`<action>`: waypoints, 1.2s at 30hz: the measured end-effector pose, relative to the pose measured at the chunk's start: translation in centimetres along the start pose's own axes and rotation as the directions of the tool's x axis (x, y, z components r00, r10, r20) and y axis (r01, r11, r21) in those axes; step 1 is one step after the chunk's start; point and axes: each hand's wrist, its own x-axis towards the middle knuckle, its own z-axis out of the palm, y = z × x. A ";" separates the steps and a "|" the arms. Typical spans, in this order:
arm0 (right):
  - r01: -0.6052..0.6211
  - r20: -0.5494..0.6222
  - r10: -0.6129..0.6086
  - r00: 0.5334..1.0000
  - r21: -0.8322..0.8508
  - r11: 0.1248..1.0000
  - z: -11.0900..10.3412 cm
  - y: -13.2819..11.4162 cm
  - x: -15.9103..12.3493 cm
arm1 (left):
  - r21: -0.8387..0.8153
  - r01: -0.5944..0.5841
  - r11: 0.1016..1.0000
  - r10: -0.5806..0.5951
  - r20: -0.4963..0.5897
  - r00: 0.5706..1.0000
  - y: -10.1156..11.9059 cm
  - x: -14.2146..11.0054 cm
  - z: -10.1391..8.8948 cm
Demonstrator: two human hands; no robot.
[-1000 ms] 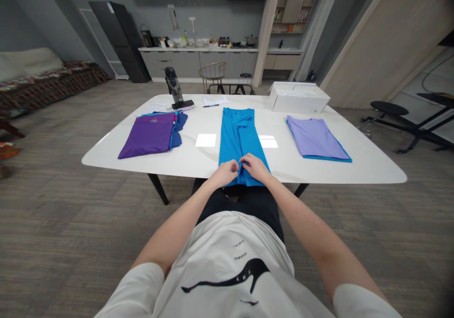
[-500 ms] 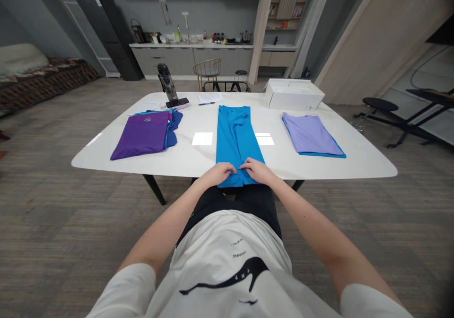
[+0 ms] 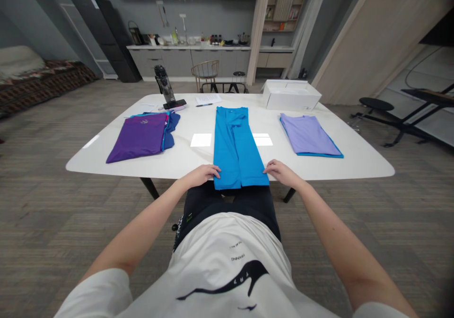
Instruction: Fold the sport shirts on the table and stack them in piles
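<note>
A bright blue garment (image 3: 236,147), folded into a long narrow strip, lies down the middle of the white table (image 3: 198,159), its near end hanging slightly over the front edge. My left hand (image 3: 202,172) rests flat at the strip's near left corner, fingers stretched out and touching the cloth. My right hand (image 3: 280,170) lies flat at the near right corner, fingers also extended. Neither hand grips the fabric.
A purple folded shirt (image 3: 140,136) on a blue one lies at the left, a lavender folded shirt (image 3: 308,134) at the right. A white box (image 3: 291,96), a dark bottle (image 3: 162,82), a phone, paper and pen sit at the far edge. Two white cards flank the strip.
My hands were together at the middle of the strip's near end; they have slid apart to its left and right corners and flattened. The view shifted slightly.
</note>
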 end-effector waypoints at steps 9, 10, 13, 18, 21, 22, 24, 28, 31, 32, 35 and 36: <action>-0.058 0.188 0.043 0.981 0.077 0.995 -0.6 -0.1 2.4 | 0.094 -0.116 0.989 0.108 0.089 0.990 0.5 2.2 -1.3; -0.063 0.217 0.044 0.975 0.082 0.995 -0.9 -0.3 2.6 | 0.104 -0.119 0.987 0.109 0.104 0.989 0.5 2.4 -1.4; -0.065 0.299 0.035 0.954 0.092 0.994 -1.8 -0.9 3.5 | 0.131 -0.109 0.985 0.090 0.143 0.986 0.8 2.7 -2.0; -0.072 0.393 0.041 0.918 0.065 0.995 -2.5 -1.9 4.8 | 0.120 -0.079 0.990 0.053 0.207 0.977 1.1 3.1 -2.5; -0.088 0.424 0.054 0.904 0.062 0.994 -2.5 -1.9 5.5 | 0.090 -0.053 0.995 0.033 0.212 0.977 1.0 3.6 -2.5; -0.097 0.430 0.054 0.901 0.079 0.992 -2.5 -1.9 5.7 | 0.068 -0.037 0.997 0.022 0.212 0.977 0.9 3.8 -2.5; -0.142 0.437 0.065 0.897 0.146 0.979 -2.8 -1.9 6.2 | -0.015 0.013 1.000 -0.009 0.210 0.978 0.9 4.1 -2.7; -0.274 0.435 0.111 0.894 0.334 0.902 -4.3 -2.2 8.2 | -0.308 0.159 0.938 -0.118 0.149 0.982 0.7 5.5 -3.9; -0.328 0.360 0.152 0.920 0.501 0.801 -5.5 -2.2 11.2 | -0.580 0.172 0.796 -0.243 -0.046 0.969 -0.7 7.9 -5.2; -0.342 0.312 0.192 0.930 0.550 0.762 -5.7 -1.8 12.5 | -0.653 0.143 0.744 -0.298 -0.132 0.945 -1.6 9.0 -5.7; -0.377 0.140 0.372 0.917 0.607 0.700 -5.1 0.6 16.9 | -0.789 0.054 0.612 -0.480 -0.317 0.818 -4.8 12.8 -7.1; -0.397 0.097 0.428 0.899 0.594 0.700 -4.6 1.8 18.3 | -0.830 0.047 0.555 -0.537 -0.314 0.783 -5.9 14.1 -7.6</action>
